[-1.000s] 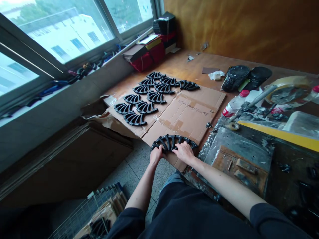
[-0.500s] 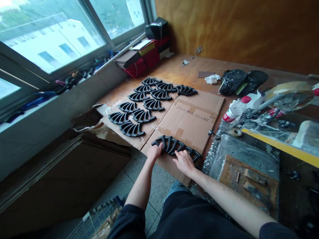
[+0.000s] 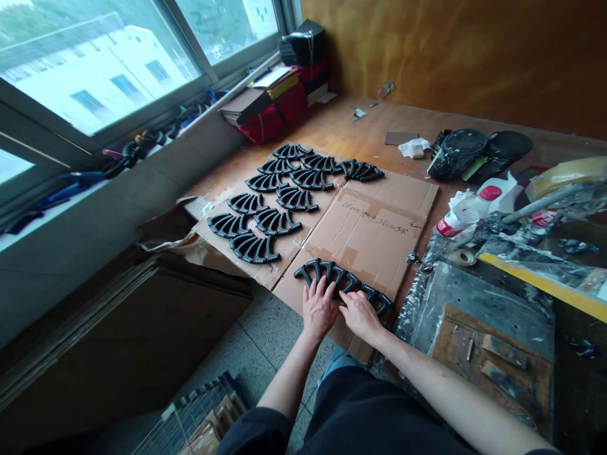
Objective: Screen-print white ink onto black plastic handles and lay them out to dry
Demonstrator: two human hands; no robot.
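Note:
A row of curved black pieces [image 3: 339, 275], fanned side by side, lies near the front edge of a flattened cardboard sheet [image 3: 365, 221]. My left hand [image 3: 319, 309] rests over the near ends of the pieces at the row's left half, palm down with fingers stretched and spread. Close beside it, my right hand [image 3: 361, 314] touches the near side of the row's middle, its index finger out and the others bent. The fingertips partly cover the pieces. Farther left on the cardboard, several fanned groups of the same black pieces [image 3: 255, 246] are laid out.
At the right stand a red-capped bottle [image 3: 489, 193], black tubs [image 3: 458, 153], a tape roll [image 3: 461, 257] and a stained metal plate [image 3: 493, 303]. Stacked folders [image 3: 270, 95] sit by the window. Cardboard sheets [image 3: 123, 328] lean at the left, beside a wire basket [image 3: 190, 417].
My left hand has moved right from the row's left end, its fingers now spread over the pieces near my right hand. My right hand stays by the row's middle. The view has shifted slightly.

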